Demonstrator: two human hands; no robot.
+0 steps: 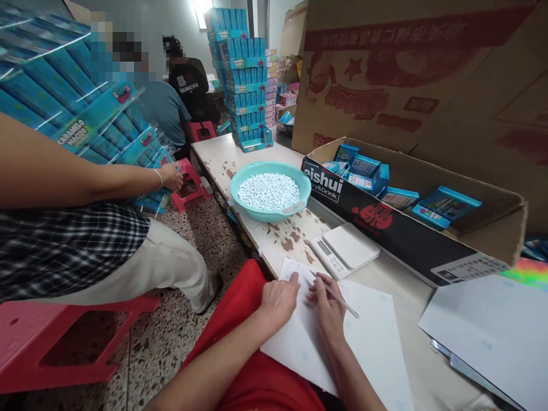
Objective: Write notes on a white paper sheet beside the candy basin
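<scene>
The left hand lies flat with its fingers spread, holding nothing and pressing down the near-left part of a white sheet of paper that rests on the near edge of the worn white table. The right hand sits just to the right of it on the same sheet, its fingers closed around a thin pen whose tip points toward the far left, down at the paper's top corner. Just beyond the paper, toward the far side, a small white digital scale stands on the table. Farther along the table sits a teal bowl filled with small white pellets. To the right of the scale and bowl lies a long, low cardboard box with a black printed side, holding several small blue cartons. A second white sheet lies at the near right. On the left, another person in a checked top sits on a red stool, one hand on a stack of blue display packs. At the far end of the table rises a tall stack of blue boxes.
</scene>
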